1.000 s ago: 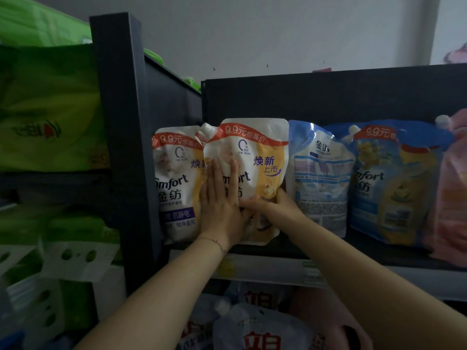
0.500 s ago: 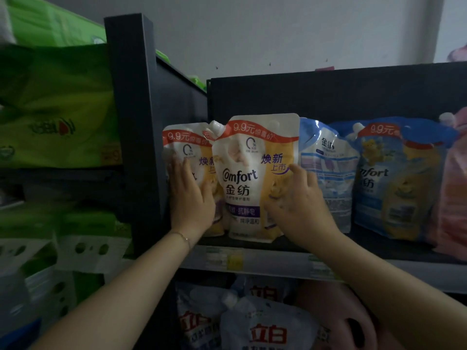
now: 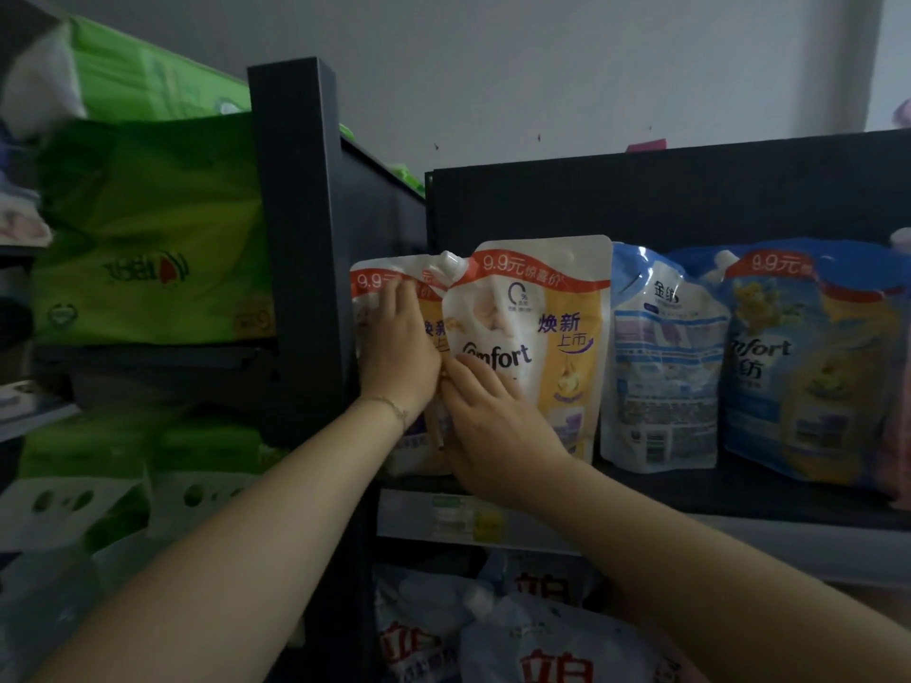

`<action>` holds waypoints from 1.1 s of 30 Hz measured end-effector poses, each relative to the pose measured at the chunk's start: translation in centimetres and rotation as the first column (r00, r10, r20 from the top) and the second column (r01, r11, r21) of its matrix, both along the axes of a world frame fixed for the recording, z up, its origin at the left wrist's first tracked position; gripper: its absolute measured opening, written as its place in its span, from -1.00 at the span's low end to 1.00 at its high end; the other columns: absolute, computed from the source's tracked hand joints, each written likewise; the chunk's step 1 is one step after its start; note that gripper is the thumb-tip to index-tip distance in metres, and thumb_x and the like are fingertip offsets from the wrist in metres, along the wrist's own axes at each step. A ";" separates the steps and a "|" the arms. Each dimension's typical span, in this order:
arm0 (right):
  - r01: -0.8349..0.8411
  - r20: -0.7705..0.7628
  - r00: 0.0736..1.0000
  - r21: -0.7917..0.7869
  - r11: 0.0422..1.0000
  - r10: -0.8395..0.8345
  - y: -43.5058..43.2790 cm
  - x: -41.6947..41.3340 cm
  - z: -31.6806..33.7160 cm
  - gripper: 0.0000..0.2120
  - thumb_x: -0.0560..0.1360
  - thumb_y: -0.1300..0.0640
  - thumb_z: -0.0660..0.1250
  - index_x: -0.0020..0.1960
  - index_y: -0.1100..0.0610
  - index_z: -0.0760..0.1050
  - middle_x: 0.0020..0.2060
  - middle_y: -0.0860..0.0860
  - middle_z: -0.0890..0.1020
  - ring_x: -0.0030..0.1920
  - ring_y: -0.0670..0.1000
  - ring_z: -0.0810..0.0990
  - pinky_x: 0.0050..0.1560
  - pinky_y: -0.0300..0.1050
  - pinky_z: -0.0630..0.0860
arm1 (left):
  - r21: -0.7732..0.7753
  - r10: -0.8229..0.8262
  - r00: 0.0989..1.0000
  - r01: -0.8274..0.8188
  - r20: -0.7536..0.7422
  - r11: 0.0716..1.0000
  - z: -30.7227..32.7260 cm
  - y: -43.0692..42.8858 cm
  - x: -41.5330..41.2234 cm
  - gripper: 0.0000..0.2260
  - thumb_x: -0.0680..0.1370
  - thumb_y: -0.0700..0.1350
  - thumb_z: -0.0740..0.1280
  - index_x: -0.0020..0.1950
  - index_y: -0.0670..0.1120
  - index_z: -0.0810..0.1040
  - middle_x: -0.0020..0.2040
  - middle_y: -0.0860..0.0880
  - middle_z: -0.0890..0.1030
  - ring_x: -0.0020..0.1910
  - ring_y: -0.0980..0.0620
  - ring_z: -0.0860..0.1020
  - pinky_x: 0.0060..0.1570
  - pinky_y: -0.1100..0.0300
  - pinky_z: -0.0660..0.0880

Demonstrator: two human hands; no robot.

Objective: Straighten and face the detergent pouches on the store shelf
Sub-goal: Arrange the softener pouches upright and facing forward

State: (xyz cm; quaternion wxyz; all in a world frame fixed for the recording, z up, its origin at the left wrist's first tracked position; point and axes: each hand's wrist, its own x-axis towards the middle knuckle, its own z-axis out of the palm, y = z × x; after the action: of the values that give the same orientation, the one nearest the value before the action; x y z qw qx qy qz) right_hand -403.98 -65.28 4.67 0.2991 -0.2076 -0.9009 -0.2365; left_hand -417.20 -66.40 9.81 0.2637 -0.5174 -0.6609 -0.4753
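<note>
While both forearms reach up to the left end of the shelf, the left hand lies flat, fingers straight, on the leftmost pouch, beside the dark upright. The right hand presses open-fingered on the lower left of the second pouch, which stands upright and faces out. Blue pouches stand farther right.

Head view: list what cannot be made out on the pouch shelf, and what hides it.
All in the head view:
1. The leftmost white Comfort pouch: front mostly covered by the left hand and the second white Comfort pouch.
2. That second pouch: lower-left label behind the right hand.
3. The pink pouch: cut off by the right edge.
4. The shelf-edge price tags: too blurred to read.
</note>
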 end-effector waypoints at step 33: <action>0.090 0.215 0.976 -0.247 0.965 -0.035 0.0 -4.1 -3.2 -0.27 0.63 0.07 0.02 0.49 0.21 -0.48 0.45 0.15 -0.48 0.44 0.17 -0.51 0.42 0.11 -0.30 | -0.043 0.023 0.988 -0.017 0.153 0.999 7.9 2.8 -2.0 -0.78 0.64 -0.03 0.13 -0.14 -0.07 0.41 -0.08 -0.05 0.53 -0.08 -0.02 0.50 -0.04 0.08 0.41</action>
State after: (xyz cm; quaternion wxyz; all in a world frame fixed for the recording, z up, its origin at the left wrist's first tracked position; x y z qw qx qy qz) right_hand -408.04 -65.30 1.44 0.1657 -0.2469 -0.9432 -0.1483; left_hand -419.15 -63.63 17.67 0.2061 -0.4782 -0.6940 -0.4972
